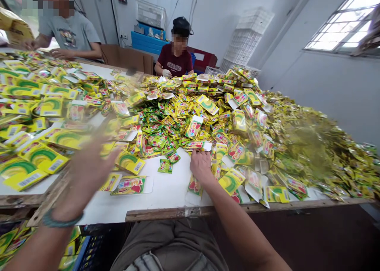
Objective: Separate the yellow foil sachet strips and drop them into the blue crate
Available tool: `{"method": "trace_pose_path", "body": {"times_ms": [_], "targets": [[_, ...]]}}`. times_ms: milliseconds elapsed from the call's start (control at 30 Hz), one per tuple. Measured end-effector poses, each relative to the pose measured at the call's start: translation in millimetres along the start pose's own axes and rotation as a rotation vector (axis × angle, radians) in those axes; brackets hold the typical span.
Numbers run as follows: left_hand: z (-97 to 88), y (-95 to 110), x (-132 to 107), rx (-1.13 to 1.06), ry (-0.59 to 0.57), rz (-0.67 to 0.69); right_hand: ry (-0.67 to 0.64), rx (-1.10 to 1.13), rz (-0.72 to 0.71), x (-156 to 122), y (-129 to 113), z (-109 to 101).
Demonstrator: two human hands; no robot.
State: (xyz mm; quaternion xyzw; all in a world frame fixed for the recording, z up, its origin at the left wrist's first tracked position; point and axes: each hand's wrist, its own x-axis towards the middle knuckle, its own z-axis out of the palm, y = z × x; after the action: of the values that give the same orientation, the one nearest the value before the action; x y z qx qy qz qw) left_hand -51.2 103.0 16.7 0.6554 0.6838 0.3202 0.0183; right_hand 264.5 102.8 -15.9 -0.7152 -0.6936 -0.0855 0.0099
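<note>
My right hand has its fingers curled against the near side of a small yellow box with a white flap sticking out. My left hand, smeared by motion, is over the left part of the table; its fingers look stretched with the thumb apart, and nothing shows in them. Below it lie a flat box with red fruit and "TWINS"-like lettering and a yellow box with a barcode. A small green packet rests on the white surface between my hands, in front of a heap of green packets.
Yellow boxes cover the left side. A big mound of yellow packets fills the right. A wooden edge strip borders the table. Two people work across it. A blue crate with boxes stands below left.
</note>
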Motion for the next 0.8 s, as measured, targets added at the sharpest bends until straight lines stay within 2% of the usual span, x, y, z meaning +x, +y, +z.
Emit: {"method": "trace_pose_path", "body": {"times_ms": [33, 100, 167, 267, 400, 500, 567, 667, 733, 800], "targets": [[17.5, 20.3, -9.6, -0.062, -0.121, 0.081, -0.014, 0.043, -0.014, -2.3, -1.8, -3.4], [49.8, 55.1, -26.0, -0.091, -0.356, 0.335, -0.033, 0.169, -0.05, -8.7, -5.6, -9.6], [73.8, 78.9, -35.9, -0.038, -0.526, 0.501, -0.019, 0.363, -0.073, -16.2, -9.4, -12.0], [90.2, 93.1, -38.5, 0.043, -0.652, 0.506, 0.01, 0.711, -0.022, -26.1, -14.5, -5.4], [86.5, 84.2, -34.1, 0.017, -0.649, 0.367, -0.018, 1.162, 0.08, -33.5, -19.8, 10.8], [77.0, 71.6, -39.0, -0.312, -0.652, 0.085, -0.039, 1.368, 0.13, -36.8, -21.9, 13.3], [70.1, 67.0, -47.4, -0.664, -0.716, -0.16, -0.041, 1.394, 0.115, -38.9, -22.9, 8.3], [60.6, 68.0, -61.9, -1.088, -0.828, -0.447, -0.034, 1.32, -0.055, -41.8, -24.8, -3.7], [55.6, 71.0, -70.1, -1.216, -0.865, -0.535, -0.044, 1.256, -0.193, -43.9, -26.8, -10.7], [52.2, 73.7, -76.5, -1.297, -0.876, -0.574, -0.05, 1.201, -0.262, -46.1, -29.4, -15.2]]}}
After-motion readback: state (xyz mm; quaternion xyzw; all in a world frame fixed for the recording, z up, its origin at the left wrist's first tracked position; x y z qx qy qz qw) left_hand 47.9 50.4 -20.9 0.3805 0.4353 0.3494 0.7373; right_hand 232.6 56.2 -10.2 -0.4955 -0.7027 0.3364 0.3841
